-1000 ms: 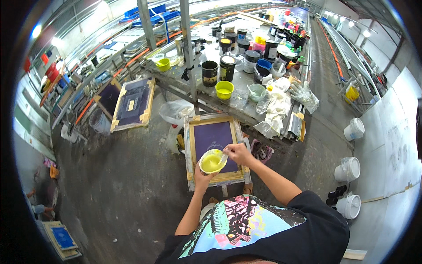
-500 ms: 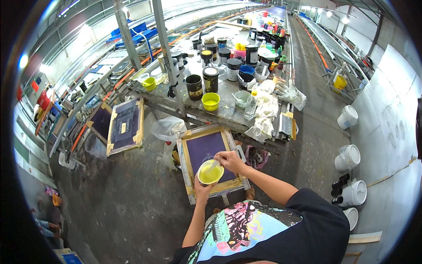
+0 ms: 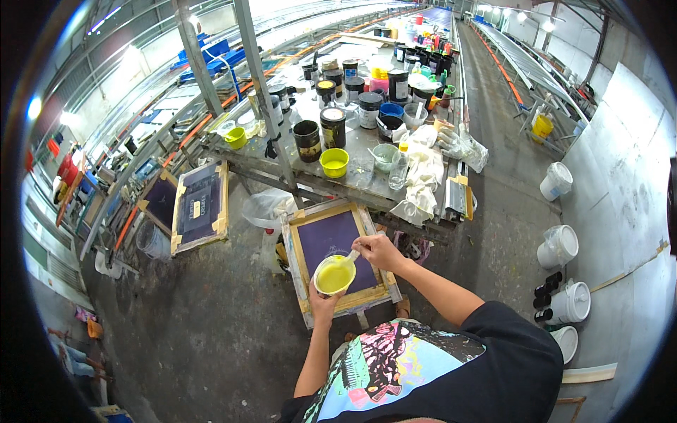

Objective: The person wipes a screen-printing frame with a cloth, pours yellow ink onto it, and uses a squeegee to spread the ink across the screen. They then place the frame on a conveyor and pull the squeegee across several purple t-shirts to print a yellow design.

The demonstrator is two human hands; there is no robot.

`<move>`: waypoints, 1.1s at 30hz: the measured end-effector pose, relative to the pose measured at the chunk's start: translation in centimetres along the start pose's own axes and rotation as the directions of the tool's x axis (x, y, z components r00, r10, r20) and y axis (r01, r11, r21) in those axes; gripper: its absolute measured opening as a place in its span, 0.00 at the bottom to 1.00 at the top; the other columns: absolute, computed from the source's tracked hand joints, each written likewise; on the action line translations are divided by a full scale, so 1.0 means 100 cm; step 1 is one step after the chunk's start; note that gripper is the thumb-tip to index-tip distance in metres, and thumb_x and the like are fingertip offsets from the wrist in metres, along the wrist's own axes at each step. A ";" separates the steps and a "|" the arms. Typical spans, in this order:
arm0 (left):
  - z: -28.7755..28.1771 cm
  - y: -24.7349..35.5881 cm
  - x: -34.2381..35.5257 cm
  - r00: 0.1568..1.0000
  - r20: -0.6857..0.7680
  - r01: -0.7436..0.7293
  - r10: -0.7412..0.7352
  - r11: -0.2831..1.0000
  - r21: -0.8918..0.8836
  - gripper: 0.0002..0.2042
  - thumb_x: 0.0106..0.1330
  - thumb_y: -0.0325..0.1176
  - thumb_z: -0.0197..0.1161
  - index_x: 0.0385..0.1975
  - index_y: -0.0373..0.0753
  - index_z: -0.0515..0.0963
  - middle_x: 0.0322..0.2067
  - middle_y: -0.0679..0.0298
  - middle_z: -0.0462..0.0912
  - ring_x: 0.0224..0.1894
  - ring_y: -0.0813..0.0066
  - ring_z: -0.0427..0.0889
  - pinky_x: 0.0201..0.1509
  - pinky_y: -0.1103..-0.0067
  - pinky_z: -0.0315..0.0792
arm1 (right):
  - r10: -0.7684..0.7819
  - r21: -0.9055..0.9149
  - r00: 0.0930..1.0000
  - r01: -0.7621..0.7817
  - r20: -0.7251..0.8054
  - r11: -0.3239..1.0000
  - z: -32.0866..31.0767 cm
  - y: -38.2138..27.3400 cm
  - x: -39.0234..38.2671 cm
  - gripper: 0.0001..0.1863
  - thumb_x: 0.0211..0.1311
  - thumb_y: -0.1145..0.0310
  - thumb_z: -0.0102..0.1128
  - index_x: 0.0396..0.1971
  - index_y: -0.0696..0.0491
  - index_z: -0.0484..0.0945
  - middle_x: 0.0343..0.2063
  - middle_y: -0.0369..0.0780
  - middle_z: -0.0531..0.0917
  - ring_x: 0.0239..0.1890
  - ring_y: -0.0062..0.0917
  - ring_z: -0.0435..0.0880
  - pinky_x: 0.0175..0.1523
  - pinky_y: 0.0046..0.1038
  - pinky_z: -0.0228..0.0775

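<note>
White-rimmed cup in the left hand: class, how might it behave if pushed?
The white-rimmed cup would likely slosh if pushed, being open-topped with yellow liquid inside. That liquid probably makes it heavier than when empty. Its round rim suggests it might roll if laid sideways.

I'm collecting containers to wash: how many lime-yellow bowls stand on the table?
2: one bowl near the front edge of the table, right of a black can; the other bowl farther left. More may hide among the cans. The tub in the left hand isn't counted.
</note>
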State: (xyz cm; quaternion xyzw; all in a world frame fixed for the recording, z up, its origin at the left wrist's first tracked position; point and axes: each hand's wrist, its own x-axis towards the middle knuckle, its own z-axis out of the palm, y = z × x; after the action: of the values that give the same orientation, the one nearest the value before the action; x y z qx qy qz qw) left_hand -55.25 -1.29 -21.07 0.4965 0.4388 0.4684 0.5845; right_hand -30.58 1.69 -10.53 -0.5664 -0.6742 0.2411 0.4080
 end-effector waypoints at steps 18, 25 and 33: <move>0.011 -0.007 0.005 1.000 0.018 -0.020 0.020 1.000 -0.009 0.43 0.49 0.22 0.82 0.67 0.37 0.65 0.60 0.59 0.76 0.61 0.67 0.80 0.63 0.71 0.77 | 0.050 0.183 0.994 -0.066 0.093 0.981 0.014 -0.012 -0.010 0.10 0.70 0.68 0.65 0.41 0.60 0.86 0.26 0.47 0.87 0.23 0.27 0.85 0.32 0.28 0.75; 0.004 -0.011 0.005 1.000 -0.025 -0.016 0.016 1.000 0.006 0.43 0.50 0.23 0.82 0.67 0.37 0.65 0.60 0.60 0.76 0.60 0.66 0.80 0.63 0.71 0.77 | 0.062 -0.018 0.968 -0.060 0.244 0.998 0.000 -0.017 0.000 0.09 0.69 0.69 0.63 0.39 0.59 0.86 0.27 0.47 0.87 0.28 0.40 0.87 0.36 0.35 0.78; 0.009 -0.011 0.008 1.000 -0.014 -0.019 0.019 1.000 -0.020 0.42 0.51 0.23 0.82 0.67 0.36 0.65 0.60 0.60 0.76 0.59 0.67 0.81 0.63 0.71 0.77 | -0.188 -0.059 0.982 0.186 -0.021 0.981 0.007 0.012 0.011 0.10 0.70 0.69 0.64 0.39 0.61 0.86 0.22 0.45 0.85 0.22 0.23 0.83 0.33 0.27 0.77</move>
State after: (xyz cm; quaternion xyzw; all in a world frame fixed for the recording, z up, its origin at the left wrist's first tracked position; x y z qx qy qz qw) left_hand -54.13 -0.74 -22.07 0.4914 0.4333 0.4818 0.5819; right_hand -30.54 3.11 -11.54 -0.5149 -0.7256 0.1753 0.4215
